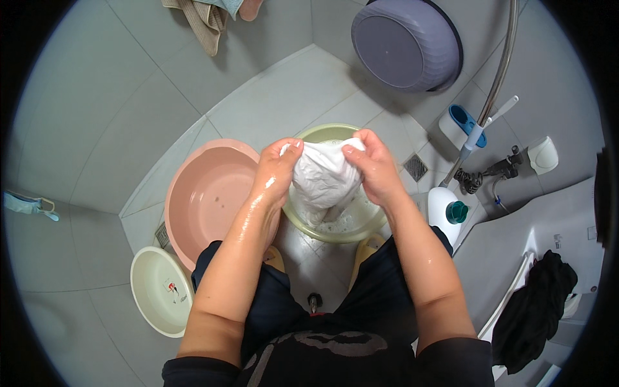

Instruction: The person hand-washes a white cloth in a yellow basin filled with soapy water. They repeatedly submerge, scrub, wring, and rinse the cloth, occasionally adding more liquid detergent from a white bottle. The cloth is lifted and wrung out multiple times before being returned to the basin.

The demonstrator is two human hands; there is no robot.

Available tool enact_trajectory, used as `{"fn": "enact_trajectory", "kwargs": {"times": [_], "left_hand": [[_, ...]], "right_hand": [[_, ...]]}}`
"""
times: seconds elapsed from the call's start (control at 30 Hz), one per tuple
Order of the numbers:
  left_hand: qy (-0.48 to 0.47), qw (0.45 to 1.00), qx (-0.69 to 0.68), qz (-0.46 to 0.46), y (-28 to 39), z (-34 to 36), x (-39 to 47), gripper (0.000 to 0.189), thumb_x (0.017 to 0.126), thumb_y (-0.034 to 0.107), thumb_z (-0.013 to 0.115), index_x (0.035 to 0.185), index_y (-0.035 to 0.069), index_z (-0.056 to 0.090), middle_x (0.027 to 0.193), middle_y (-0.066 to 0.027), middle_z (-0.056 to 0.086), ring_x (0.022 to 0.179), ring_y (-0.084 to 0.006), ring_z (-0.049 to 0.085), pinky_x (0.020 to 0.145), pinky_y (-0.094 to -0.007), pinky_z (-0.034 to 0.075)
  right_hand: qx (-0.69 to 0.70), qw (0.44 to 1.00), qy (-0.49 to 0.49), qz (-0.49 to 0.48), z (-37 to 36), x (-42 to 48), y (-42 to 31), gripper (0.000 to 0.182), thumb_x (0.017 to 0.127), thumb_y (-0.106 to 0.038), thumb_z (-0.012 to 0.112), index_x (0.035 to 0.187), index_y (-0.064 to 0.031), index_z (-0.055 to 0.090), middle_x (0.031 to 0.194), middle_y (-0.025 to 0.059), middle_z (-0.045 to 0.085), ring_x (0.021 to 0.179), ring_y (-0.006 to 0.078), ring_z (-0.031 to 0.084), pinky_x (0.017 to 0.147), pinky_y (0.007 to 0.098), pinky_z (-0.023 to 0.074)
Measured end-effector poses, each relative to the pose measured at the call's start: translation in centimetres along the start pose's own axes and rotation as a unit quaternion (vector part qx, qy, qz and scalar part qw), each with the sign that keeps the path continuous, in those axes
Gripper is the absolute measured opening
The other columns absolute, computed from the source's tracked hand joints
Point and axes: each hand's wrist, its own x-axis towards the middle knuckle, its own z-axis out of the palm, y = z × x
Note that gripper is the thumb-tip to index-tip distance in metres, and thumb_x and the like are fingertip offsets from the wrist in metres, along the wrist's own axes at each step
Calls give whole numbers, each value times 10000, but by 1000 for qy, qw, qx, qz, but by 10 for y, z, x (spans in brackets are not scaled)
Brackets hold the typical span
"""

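Observation:
A wet white cloth item (326,176), its exact kind unclear, is stretched between my two hands. My left hand (278,167) pinches its upper left edge, thumb on top. At the upper right edge, my right hand (372,164) grips it the same way. The cloth hangs down over a pale green basin (333,237) of sudsy water (360,213), which stands on the floor between my feet. Whether its lower end dips into the water I cannot tell. Both forearms glisten with wetness.
Left of the green basin are a pink basin (213,193) and a smaller cream basin (154,290). To the right stand a white bottle with a green cap (442,213) and a metal pipe (498,77). A purple basin (406,46) hangs on the wall. Black cloth (532,309) lies at lower right.

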Motion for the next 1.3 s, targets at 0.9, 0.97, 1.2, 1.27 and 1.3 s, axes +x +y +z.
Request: {"fn": "enact_trajectory", "kwargs": {"times": [0.9, 0.97, 1.2, 1.27, 1.3], "left_hand": [[60, 947, -258, -183, -20, 50, 0, 362, 893, 376, 459, 967, 24, 502, 799, -64, 545, 673, -202, 539, 635, -310, 464], [66, 952, -236, -182, -25, 39, 9, 354, 902, 369, 438, 971, 27, 499, 803, -67, 549, 682, -201, 544, 624, -320, 466], [50, 961, -200, -185, -35, 42, 3, 358, 904, 382, 411, 983, 45, 503, 831, -81, 581, 704, -228, 561, 656, -362, 475], [33, 950, -233, -203, -28, 34, -1, 375, 897, 412, 412, 916, 53, 517, 783, -77, 573, 687, -225, 555, 646, -359, 472], [19, 945, -249, -211, -24, 31, 1, 387, 894, 427, 413, 882, 57, 524, 759, -74, 569, 678, -223, 552, 641, -358, 471]], "right_hand": [[-567, 791, 107, -201, 32, 32, 48, 273, 791, -257, 517, 657, -20, 545, 580, 184, 523, 525, 332, 532, 476, 385, 419], [-524, 825, 154, -147, 34, 34, 43, 288, 802, -265, 505, 645, -27, 547, 571, 184, 519, 526, 336, 531, 474, 385, 418], [-540, 794, 163, -227, 20, 43, 45, 390, 832, -310, 533, 584, -9, 531, 511, 180, 486, 470, 302, 496, 474, 364, 392], [-507, 835, 159, -142, 21, 42, 38, 385, 824, -313, 556, 585, -13, 524, 507, 149, 488, 477, 238, 505, 471, 335, 385], [-483, 858, 145, -104, 21, 42, 35, 378, 819, -318, 567, 589, -20, 526, 519, 125, 504, 496, 198, 512, 477, 317, 384]]}}
